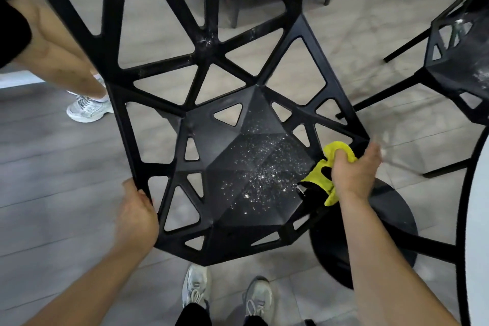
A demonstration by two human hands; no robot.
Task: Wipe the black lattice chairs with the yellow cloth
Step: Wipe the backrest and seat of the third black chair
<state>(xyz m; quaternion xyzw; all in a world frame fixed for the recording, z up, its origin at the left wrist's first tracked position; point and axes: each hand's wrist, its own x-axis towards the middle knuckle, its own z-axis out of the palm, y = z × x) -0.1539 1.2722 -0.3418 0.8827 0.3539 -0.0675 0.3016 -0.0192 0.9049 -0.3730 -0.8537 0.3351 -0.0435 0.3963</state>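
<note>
Left hand (136, 213) gripping chair (246, 167), right hand (353, 169) clutching cloth (321, 172)

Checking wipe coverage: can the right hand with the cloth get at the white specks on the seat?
Probably yes: the right hand holds the yellow cloth at the seat's edge, beside the white specks, with nothing between.

A single head-worn camera looks steeply down and slightly forward from the person's own standpoint. It sits close above the black lattice chair (211, 119), which fills most of the wide-angle frame, with both forearms reaching in from the lower edge and the wearer's shoes (225, 296) directly below. Straight lines bow toward the frame's edges. There is no second view to overlap with.
</note>
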